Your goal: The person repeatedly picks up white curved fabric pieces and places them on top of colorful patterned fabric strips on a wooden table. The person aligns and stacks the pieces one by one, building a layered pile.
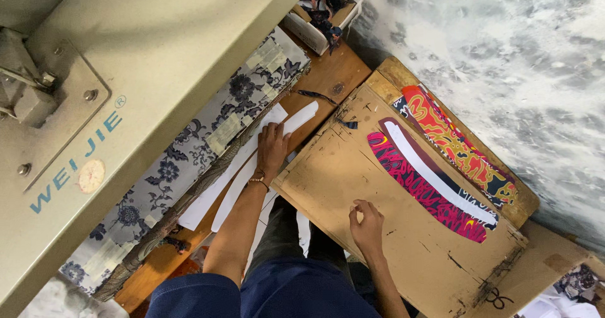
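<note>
Beside the sewing machine, on the wooden table: left hand flat, fingers spread and pressed on a stack of long white curved strips, nothing pinched or lifted. Strips' long axis running diagonally away from the machine bed, from near the lap up toward the far end of the table, parallel to the edge of the floral fabric under the machine. Further from the machine, over the cardboard board: right hand loosely curled, thumb and forefinger nearly touching, whether anything tiny sits between them impossible to tell. Beyond that hand, well apart from the machine: curved red-and-pink patterned pieces with a white strip on top, long axis likewise diagonal, and an orange patterned piece just past them. Nearer to the white stack: left; nearer to the coloured pieces: right
</note>
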